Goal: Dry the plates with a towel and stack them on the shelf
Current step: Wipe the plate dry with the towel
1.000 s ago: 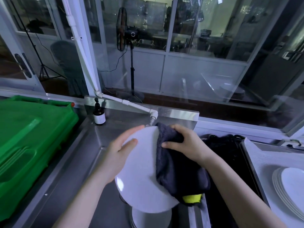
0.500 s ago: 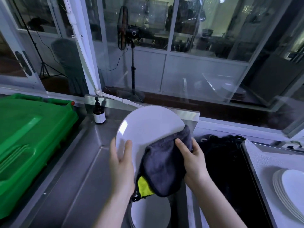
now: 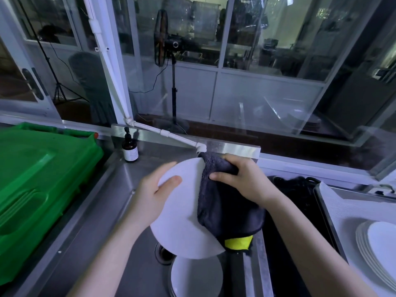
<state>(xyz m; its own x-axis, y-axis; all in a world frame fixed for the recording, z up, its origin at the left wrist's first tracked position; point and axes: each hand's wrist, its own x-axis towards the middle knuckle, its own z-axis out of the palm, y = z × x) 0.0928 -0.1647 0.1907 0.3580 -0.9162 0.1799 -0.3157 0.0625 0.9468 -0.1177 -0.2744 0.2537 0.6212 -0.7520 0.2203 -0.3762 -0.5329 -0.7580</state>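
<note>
Nearest you, at the bottom centre of the frame, one white plate [image 3: 197, 275] lies flat in the steel sink [image 3: 137, 264], just right of the drain; whether more lie under it you cannot tell. Above it you hold a second plate [image 3: 182, 224], tilted with its face toward you, at the centre of the frame. Your left grip [image 3: 154, 196] holds this plate by its left edge, thumb laid across the face and fingers behind. Your right grip [image 3: 242, 181] pinches one dark grey towel [image 3: 225, 211] over the plate's upper right rim. The towel drapes down the plate's right side, with a yellow patch at its lower end.

At the lower right, one stack of white plates [image 3: 377, 247] sits on a white-covered surface [image 3: 347, 206]; roughly four rims show, the exact count unclear. At the left stands one green plastic bin [image 3: 42, 179]. Farther back, one brown pump bottle [image 3: 129, 150] stands at the sink's rear corner. One white pipe [image 3: 162, 132] slants down to end just above the towel. Beyond the glass stands one pedestal fan [image 3: 162, 39].
</note>
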